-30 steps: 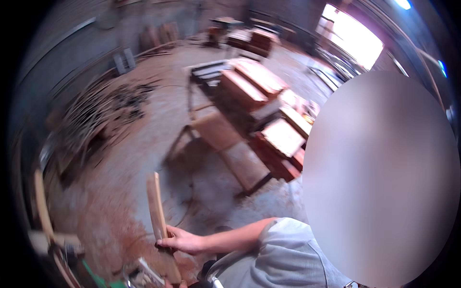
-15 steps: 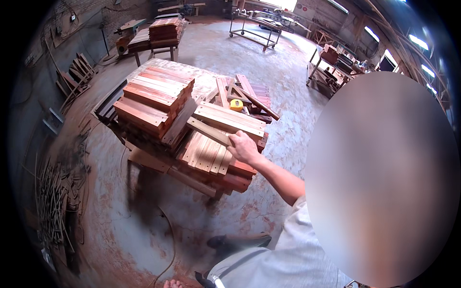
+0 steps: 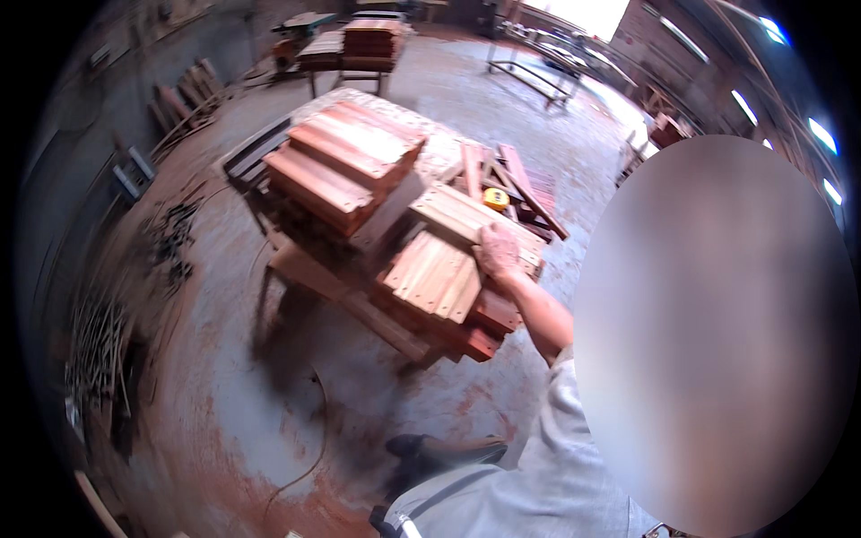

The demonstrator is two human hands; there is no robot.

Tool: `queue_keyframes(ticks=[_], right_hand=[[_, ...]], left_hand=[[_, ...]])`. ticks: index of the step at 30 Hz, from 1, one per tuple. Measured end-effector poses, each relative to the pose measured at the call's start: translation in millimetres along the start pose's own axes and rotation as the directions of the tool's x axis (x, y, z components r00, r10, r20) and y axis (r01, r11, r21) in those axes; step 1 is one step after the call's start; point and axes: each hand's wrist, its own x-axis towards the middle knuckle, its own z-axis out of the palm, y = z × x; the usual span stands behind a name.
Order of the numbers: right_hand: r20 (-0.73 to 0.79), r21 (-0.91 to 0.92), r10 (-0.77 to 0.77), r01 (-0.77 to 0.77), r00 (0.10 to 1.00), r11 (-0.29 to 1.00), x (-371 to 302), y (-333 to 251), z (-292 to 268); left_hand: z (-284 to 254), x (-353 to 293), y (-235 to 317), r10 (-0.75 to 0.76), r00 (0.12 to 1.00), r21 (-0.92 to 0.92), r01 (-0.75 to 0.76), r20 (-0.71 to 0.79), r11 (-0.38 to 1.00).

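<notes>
My right hand reaches in from the right, its bare forearm below a grey sleeve. Its fingers are closed over the near end of a narrow light wooden slat; blur softens the fingertips. This slat lies along the step between a raised row of pale slats and a lower row of pale slats. Reddish slats are stacked beneath. Holes show at the slat ends. A yellow tape measure sits just beyond my right hand. My left hand is out of view.
A taller stack of reddish slats stands left on the same worktable. Angled wood pieces lie past the tape measure. A cord crosses the floor. Scrap sticks lie far left. A blurred oval hides the right side.
The view has shifted, so the stacks sit farther right and a little higher. The slat under my right hand, earlier angled out over the lower row, now lies against the raised row.
</notes>
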Motion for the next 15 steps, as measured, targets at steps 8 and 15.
queue_keyframes(ticks=[8,15], right_hand=[[0.129,0.678,-0.387,0.204,0.913,0.707,-96,-184,-6],[0.266,0.903,-0.946,0.297,0.183,0.311,-304,-451,20]], left_hand=[[-63,-39,-175,-0.15,0.938,-0.422,0.005,-0.311,0.907],[-43,-130,-375,-0.218,0.816,0.05,0.288,-0.535,0.956]])
